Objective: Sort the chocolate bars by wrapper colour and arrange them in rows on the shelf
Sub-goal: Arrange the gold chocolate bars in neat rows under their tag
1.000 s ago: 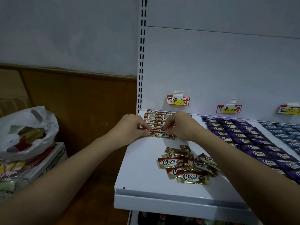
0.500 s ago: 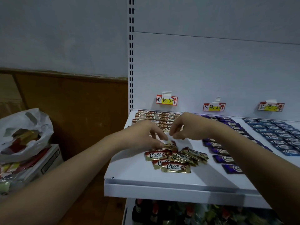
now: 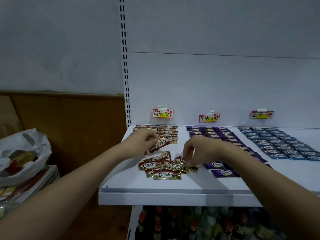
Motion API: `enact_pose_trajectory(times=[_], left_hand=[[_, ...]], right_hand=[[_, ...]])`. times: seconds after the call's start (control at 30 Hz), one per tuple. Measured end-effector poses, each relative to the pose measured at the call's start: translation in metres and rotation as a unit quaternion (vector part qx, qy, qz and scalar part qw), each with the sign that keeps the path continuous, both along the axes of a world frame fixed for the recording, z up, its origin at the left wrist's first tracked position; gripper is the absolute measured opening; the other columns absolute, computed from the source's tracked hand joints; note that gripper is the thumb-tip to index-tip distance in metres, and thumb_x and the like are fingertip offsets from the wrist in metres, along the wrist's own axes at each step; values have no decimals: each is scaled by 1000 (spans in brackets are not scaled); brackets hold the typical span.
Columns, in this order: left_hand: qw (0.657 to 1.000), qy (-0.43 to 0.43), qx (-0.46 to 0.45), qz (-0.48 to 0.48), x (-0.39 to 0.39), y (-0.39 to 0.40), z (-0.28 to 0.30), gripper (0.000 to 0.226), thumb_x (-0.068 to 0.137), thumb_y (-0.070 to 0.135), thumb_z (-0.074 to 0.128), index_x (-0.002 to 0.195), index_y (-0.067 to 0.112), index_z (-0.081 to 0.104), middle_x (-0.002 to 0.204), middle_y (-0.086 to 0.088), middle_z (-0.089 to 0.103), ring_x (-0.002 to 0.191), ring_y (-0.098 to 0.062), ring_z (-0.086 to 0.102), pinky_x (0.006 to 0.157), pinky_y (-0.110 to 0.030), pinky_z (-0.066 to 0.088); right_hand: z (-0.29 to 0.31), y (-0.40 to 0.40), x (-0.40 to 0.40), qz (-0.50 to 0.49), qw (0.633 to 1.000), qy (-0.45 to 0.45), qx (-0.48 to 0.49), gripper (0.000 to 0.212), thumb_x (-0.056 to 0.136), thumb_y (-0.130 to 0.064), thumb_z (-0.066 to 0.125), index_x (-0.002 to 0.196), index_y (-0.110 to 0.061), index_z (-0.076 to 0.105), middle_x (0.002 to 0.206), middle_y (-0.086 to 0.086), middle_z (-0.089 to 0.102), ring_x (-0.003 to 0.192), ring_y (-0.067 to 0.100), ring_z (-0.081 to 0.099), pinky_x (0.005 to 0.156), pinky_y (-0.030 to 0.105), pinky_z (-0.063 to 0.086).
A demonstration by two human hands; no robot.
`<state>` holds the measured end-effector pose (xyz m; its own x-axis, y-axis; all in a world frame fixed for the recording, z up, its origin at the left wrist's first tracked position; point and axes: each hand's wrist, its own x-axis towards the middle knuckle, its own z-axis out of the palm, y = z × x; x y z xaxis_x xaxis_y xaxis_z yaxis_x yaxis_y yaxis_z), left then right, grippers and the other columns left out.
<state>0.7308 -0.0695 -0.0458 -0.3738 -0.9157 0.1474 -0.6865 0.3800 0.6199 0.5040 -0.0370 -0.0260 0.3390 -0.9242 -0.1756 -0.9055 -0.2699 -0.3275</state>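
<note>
Most of the sorting is looking done: the shelf is carrying three colour blocks under three price tags. Blue bars are lying in neat rows on the right, purple bars in rows in the middle with two more purple ones sitting near the front edge, partly hidden by the right arm. Brown-and-gold rows are filling the back left corner under the left tag, only a few rows deep. What is left, judging from this: the loose pile of brown bars lying jumbled and overlapping in front of those rows. The left hand is pinching one brown bar, tilted, lifted just above the pile and near the front of the brown rows, grip closed on the wrapper. The right hand is reaching down at the pile's right edge, fingertips pinching a brown wrapper there. Likely next is laying both into the brown rows, then working through the remaining pile. A white plastic bag on a box at far left is holding more packets, contents unclear.
</note>
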Motion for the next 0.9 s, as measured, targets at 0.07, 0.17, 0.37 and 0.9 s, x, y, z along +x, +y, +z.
enact_pose_trajectory(times=[0.07,0.17,0.37,0.9], left_hand=[[994,75,74,9,-2,5,4,15,100,13,47,106,5,59,93,-9,66,69,-18,71,60,-28,58],[977,148,149,20,0,10,7,15,99,1,43,109,0,55,89,-19,66,63,-16,69,62,-29,59],[964,189,174,68,15,7,6,17,96,7,53,110,12,62,106,-17,64,83,-25,70,72,-33,60],[949,267,118,118,37,0,-1,16,81,-1,72,96,4,70,101,-9,66,83,-16,67,61,-20,58]], right_hand=[[-1,2,0,-2,1000,-7,-11,20,79,-22,79,95,-20,67,95,-5,68,82,10,63,66,19,47],[1,6,-1,-10,1000,-14,-11,19,78,-23,80,91,-20,67,91,-4,67,83,15,64,70,28,53],[2,9,-5,-28,999,-20,4,26,78,-26,80,100,-16,70,89,-4,70,85,17,67,82,37,57],[8,-29,21,-53,994,-92,-41,12,88,-7,68,99,-12,68,88,7,73,77,21,71,75,31,59]])
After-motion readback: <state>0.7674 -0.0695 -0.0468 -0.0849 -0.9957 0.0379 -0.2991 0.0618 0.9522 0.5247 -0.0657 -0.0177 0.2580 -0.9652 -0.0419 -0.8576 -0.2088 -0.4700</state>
